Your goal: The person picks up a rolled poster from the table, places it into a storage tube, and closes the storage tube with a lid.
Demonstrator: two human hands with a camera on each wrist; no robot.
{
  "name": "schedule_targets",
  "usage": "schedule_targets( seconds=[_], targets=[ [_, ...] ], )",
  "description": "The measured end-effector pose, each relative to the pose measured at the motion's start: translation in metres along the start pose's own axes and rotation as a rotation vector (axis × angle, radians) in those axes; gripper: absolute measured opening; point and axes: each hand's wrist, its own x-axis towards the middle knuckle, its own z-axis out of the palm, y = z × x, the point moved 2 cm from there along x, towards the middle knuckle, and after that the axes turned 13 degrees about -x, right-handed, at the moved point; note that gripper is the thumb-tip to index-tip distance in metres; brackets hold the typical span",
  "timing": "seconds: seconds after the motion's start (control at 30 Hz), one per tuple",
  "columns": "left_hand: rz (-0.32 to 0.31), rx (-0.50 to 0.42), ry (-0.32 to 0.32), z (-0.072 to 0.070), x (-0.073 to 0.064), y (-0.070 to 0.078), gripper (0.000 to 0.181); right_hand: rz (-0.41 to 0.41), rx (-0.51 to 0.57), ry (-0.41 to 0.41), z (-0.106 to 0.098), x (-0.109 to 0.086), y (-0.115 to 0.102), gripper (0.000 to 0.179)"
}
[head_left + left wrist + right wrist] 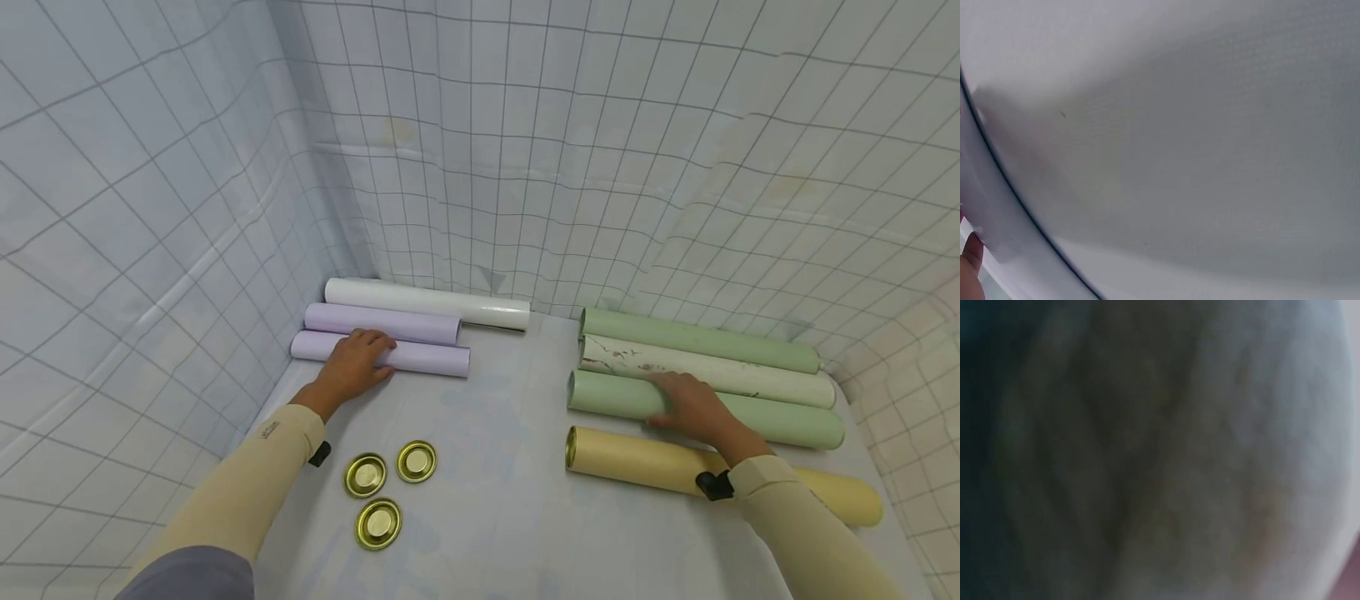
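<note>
In the head view my left hand (355, 364) grips the nearest lavender tube (427, 357), fingers over its top and thumb on the near side. A second lavender tube (390, 321) lies just behind it, with a white tube (442, 303) at the back. My right hand (693, 408) holds the nearer light-green tube (787, 419) from above, thumb on its near side. Beyond that lie a white flower-patterned tube (697, 365) and another green tube (697, 333). Across the left wrist view shows pale surface, with the thumb (971, 256) at lower left. The right wrist view is blurred.
A yellow tube (637, 456) with a gold-rimmed end lies in front, partly under my right forearm. Three gold round lids (378, 523) (365, 475) (416, 461) rest near my left forearm. White grid-patterned cloth walls (480, 167) enclose the white table (495, 483).
</note>
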Motion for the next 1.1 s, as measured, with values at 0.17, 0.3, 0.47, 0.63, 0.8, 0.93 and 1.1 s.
schedule_targets(
  seconds=[0.17,0.3,0.47,0.63,0.8,0.93,1.1],
  targets=[
    [-0.003,0.015,-0.003,-0.0005,-0.0004,0.0004,0.044,0.004,0.003,0.005,0.0022,0.0005,-0.0009,0.082],
    [-0.002,0.038,-0.021,-0.0017,0.0002,0.001,0.046,0.002,0.003,0.006,0.0042,0.0004,-0.0003,0.084],
    [-0.008,0.033,-0.037,-0.0019,0.0001,-0.0012,0.048,-0.013,0.012,0.007,0.0071,-0.0009,0.0017,0.084],
    [-0.01,0.021,-0.045,-0.0019,-0.0026,-0.0022,0.049,-0.029,0.031,0.021,0.0094,-0.0022,0.0038,0.084],
    [-0.007,0.019,-0.051,-0.0031,-0.0049,0.0009,0.05,-0.029,0.054,0.01,0.0089,-0.0043,0.0045,0.084],
    [0.0,0.025,-0.056,-0.0043,-0.0056,0.0025,0.049,-0.027,0.072,0.009,0.0082,-0.0057,0.0046,0.083],
    [0.014,0.043,-0.054,-0.0069,-0.0078,0.0045,0.051,-0.026,0.088,0.019,0.0087,-0.0072,0.0043,0.083]
  ],
)
